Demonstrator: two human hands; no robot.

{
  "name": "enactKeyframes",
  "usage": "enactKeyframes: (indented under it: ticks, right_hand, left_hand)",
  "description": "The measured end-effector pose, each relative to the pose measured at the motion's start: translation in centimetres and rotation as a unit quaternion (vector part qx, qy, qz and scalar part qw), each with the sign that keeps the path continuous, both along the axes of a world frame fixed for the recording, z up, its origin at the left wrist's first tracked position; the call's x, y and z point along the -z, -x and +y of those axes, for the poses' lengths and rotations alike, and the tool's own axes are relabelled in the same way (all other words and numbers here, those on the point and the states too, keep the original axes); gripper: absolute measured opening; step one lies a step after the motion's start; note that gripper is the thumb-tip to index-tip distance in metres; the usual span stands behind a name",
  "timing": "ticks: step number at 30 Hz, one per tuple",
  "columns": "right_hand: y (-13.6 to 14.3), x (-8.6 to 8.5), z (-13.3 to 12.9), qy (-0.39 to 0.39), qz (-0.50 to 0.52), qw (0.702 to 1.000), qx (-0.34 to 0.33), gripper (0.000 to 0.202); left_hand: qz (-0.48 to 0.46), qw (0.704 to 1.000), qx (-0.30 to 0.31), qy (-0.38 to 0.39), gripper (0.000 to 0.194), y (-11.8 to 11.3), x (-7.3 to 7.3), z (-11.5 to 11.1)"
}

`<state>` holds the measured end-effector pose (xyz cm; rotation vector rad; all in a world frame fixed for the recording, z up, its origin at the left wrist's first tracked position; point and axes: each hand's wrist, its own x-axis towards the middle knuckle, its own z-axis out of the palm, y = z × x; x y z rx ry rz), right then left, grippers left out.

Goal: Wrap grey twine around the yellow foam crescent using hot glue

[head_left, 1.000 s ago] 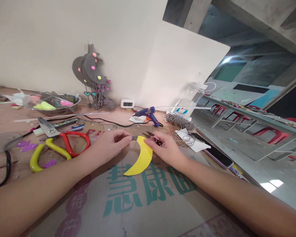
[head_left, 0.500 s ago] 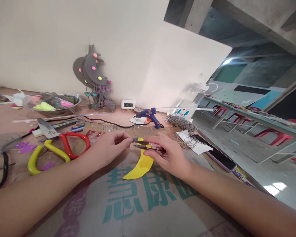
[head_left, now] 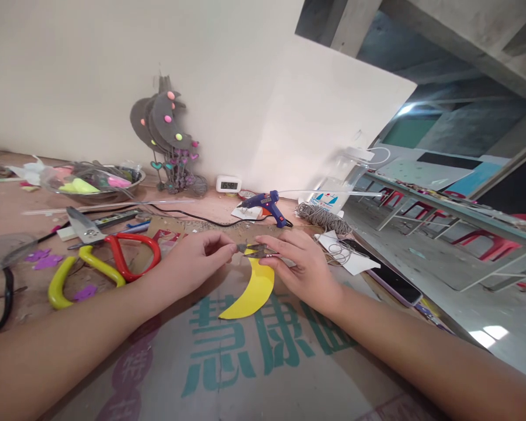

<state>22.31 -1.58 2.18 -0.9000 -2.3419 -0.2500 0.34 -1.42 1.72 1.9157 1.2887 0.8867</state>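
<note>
Left hand: the left hand has thumb and fingers pinched together on a small grey piece by the upper end of the yellow crescent.
Right hand: the right hand is clamped on small metal snips, whose points face the left fingertips; the two hands are near each other, not touching.
Yellow crescent: the yellow crescent lies between the hands, its upper end at the snips and its lower tip towards the wearer. Whether the blades grip its edge cannot be told.
Cardboard: beneath both hands, a cardboard sheet with green characters lies on the bench.
Beyond the hands: a blue glue gun with a clear rod at its back, a black cable, and a white digital clock near the wall.
Left of the left hand: large scissors with a red loop, yellow handle parts just beside it, and purple pieces; farther off, a metal bowl of bright bits.
Far side, leftward: grey crescents with coloured balls hang on the wall.
Right of the right hand: grey cord, white paper and a dark phone.
</note>
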Motion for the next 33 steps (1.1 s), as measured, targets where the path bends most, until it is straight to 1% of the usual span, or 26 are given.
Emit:
enactKeyframes:
  ticks: [6, 18, 26, 33]
  right_hand:
    - [0.0, 0.07, 0.06, 0.002, -0.032, 0.999, 0.013, 0.031]
    - [0.3, -0.07, -0.02, 0.012, -0.041, 0.999, 0.034, 0.028]
    - [-0.03, 0.34, 0.39, 0.033, -0.01, 0.999, 0.01, 0.026]
    - [0.09, 0.2, 0.33, 0.059, 0.007, 0.998, 0.004, 0.025]
  left_hand:
    - [-0.003, 1.0, -0.002, 0.002, 0.025, -0.09, -0.3, -0.29]
    - [-0.012, 1.0, 0.008, 0.011, 0.026, -0.04, -0.11, -0.24]
    - [-0.036, 0.999, 0.03, 0.02, 0.027, 0.11, -0.02, -0.1]
    - [-0.052, 0.998, 0.032, 0.034, 0.026, 0.14, 0.42, -0.1]
